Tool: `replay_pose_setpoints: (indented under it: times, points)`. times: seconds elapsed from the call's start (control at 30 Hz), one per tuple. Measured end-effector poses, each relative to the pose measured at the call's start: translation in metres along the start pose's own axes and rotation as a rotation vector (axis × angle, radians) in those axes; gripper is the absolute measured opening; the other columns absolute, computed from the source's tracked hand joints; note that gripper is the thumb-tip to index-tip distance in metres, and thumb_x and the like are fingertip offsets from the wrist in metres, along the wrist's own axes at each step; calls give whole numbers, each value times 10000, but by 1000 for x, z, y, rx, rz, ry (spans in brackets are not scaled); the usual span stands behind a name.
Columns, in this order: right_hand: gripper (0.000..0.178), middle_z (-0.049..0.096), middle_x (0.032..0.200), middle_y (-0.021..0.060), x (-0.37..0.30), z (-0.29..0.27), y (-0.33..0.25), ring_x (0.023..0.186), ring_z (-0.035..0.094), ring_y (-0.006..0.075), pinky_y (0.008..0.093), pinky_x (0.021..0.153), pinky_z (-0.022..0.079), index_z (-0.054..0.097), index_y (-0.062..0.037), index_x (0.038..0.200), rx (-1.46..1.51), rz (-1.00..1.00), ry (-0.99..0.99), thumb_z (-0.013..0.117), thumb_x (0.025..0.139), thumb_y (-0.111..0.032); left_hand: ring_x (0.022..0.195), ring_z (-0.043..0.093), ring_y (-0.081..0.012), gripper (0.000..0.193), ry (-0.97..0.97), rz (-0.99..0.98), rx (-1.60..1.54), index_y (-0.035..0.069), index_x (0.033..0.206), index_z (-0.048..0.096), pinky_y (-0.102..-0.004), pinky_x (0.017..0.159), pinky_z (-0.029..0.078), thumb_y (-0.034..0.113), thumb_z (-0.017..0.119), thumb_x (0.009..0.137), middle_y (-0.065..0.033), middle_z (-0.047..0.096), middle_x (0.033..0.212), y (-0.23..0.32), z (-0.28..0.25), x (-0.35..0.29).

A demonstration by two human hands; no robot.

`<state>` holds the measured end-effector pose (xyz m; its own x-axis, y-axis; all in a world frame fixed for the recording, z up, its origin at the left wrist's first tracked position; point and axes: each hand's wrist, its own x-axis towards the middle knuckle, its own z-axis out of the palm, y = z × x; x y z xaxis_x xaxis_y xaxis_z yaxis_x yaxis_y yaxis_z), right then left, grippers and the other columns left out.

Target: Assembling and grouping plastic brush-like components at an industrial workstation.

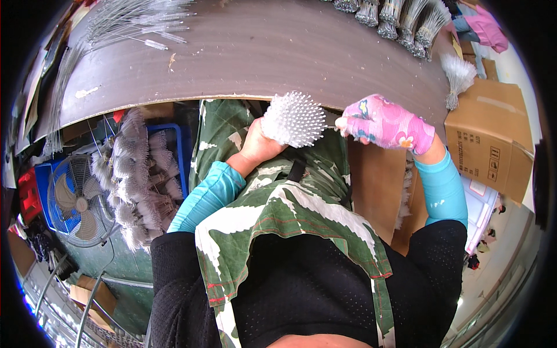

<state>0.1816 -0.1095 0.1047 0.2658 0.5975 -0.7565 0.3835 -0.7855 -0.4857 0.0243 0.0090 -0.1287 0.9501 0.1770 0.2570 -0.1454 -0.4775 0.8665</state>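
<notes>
My bare left hand (261,142) is closed around a bundle of small white bristle brushes (295,119), held over my lap at the table's front edge. The brush tips face up as a round, dotted head; their stems are hidden below. To the right of the bundle is my right hand (383,123), in a pink flowered glove. Its bare fingertips are pinched together on a thin, wire-like piece (332,126) that points toward the bundle. Too little of that piece shows to tell its kind.
Loose thin brushes (136,26) lie at the far left of the brown table (243,52). Several wire-stemmed bundles (400,23) lie at its far right. A cardboard box (487,136) stands at right. On the left are a fan (81,203) and heaped white brushes (133,168) near a blue crate.
</notes>
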Motion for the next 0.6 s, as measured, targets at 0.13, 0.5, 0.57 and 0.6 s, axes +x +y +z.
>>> replay_pose_setpoints:
  times: [0.13,0.5,0.57,0.6]
  points:
    - [334,620,695,96,-4,24,7,623,564,191,333,636,449,653,-15,855,138,-109,-45,548,895,-329,941,632,-264,285,-2,-43,11,86,1014,648,-323,812,493,207,663,757,-105,667,979,-3,7,-1]
    - [312,558,664,186,1,45,0,658,552,364,432,620,421,604,-12,801,-342,-209,128,552,876,-311,915,630,-319,360,66,-230,-32,109,1051,622,-363,776,504,250,695,728,-138,666,942,1,16,-2]
    - [307,562,674,187,2,46,1,667,556,365,432,623,423,607,-18,809,-378,-198,130,553,874,-313,925,628,-319,377,69,-236,-36,118,1070,613,-365,782,502,252,695,728,-138,664,954,2,17,-1]
    - [303,567,683,188,3,47,1,675,559,367,433,626,426,609,-23,817,-412,-187,130,554,872,-315,934,626,-318,394,70,-243,-39,126,1090,604,-366,789,501,253,696,728,-138,662,967,1,17,-2]
